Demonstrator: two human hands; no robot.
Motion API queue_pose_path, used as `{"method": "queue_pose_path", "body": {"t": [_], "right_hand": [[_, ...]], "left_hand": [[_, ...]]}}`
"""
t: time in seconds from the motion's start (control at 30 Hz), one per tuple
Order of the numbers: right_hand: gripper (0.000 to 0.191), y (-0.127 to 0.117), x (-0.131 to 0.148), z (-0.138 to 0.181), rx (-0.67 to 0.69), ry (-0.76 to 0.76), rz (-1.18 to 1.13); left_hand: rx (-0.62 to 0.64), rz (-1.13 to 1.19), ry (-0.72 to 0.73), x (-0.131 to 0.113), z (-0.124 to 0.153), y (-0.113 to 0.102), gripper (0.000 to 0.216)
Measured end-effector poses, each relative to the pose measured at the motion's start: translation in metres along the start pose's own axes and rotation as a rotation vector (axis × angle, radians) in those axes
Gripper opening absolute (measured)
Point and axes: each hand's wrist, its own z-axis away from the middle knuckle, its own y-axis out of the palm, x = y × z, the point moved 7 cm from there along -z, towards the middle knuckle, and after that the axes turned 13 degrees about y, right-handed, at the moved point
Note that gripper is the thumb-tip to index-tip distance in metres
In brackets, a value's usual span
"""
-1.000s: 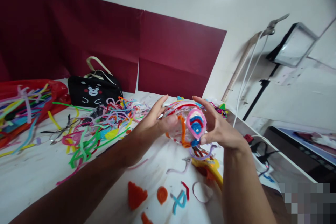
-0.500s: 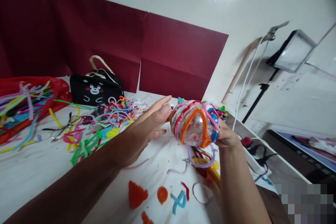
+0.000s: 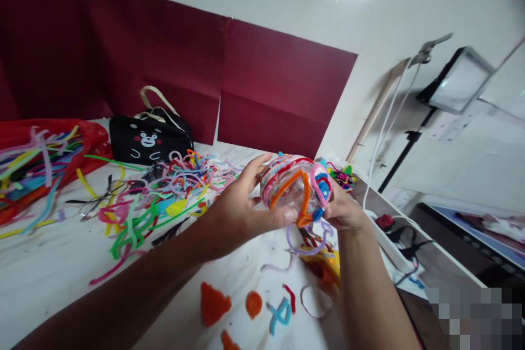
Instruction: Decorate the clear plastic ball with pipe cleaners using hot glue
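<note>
Between my two hands, above the white table, is a clear rounded plastic piece wrapped in pipe cleaners. Red, white and pink rows cover its left part, an orange outline crosses its front, and pink and blue loops sit at its right end. My left hand grips the left side, thumb across the lower front and fingers behind. My right hand holds the right end by the blue and pink part; some of its fingers are hidden. Below the wrapped piece is a curled lilac pipe cleaner.
Several loose pipe cleaners lie heaped at left, with scissors beside them. A red bag of pipe cleaners and a black bag stand behind. Orange pieces and a blue cross lie in front. A power strip is at right.
My left hand has moved right and closed on the wrapped plastic piece; before, its fingers were stretched out beside it. The piece has shifted slightly left and turned a little.
</note>
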Motion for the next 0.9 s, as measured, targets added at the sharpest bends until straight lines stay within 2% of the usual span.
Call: {"method": "queue_pose_path", "body": {"t": [0.1, 0.3, 0.43, 0.67, 0.9], "right_hand": [[0.110, 0.004, -0.001, -0.001, 0.027, -0.004, -0.043], [0.119, 0.003, -0.006, -0.005, 0.003, -0.022, -0.067], [0.113, 0.007, -0.005, -0.008, -0.013, -0.058, -0.103], [0.103, 0.020, -0.004, -0.013, -0.032, -0.074, -0.094], [0.114, 0.028, -0.007, -0.016, -0.030, -0.073, -0.139]], "left_hand": [[-0.017, -0.057, 0.066, 0.001, 0.000, 0.000, 0.076], [-0.117, -0.103, 0.112, 0.009, 0.000, -0.005, 0.099], [-0.141, -0.077, 0.138, 0.008, -0.003, -0.007, 0.103], [-0.143, -0.084, 0.219, 0.009, -0.005, -0.013, 0.106], [-0.126, -0.088, 0.265, 0.012, -0.008, -0.014, 0.107]]}}
